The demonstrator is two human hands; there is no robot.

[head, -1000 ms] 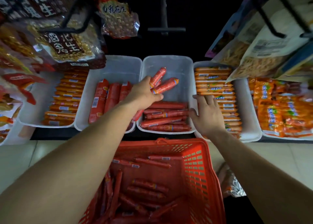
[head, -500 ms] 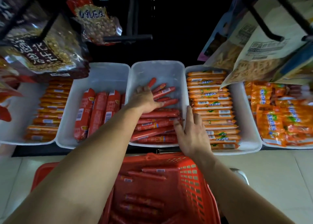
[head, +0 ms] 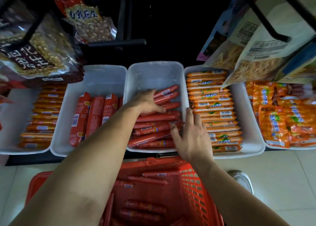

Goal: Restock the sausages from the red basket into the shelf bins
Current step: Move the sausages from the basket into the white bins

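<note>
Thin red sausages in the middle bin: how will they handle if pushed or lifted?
The red sausages look round and glossy-wrapped, so probably slippery and apt to roll; they lie askew in the middle bin. Straight, unsagging shapes suggest they are fairly stiff.

Peanut bags point(head: 42, 55) hang upper left, pale snack bags point(head: 259, 58) upper right, above a tiled floor point(head: 282, 174).

My single head-worn wide-angle camera looks forward and steeply down, close over the shelf bins point(head: 154, 72) and the red basket point(head: 194, 189) beneath.
</note>
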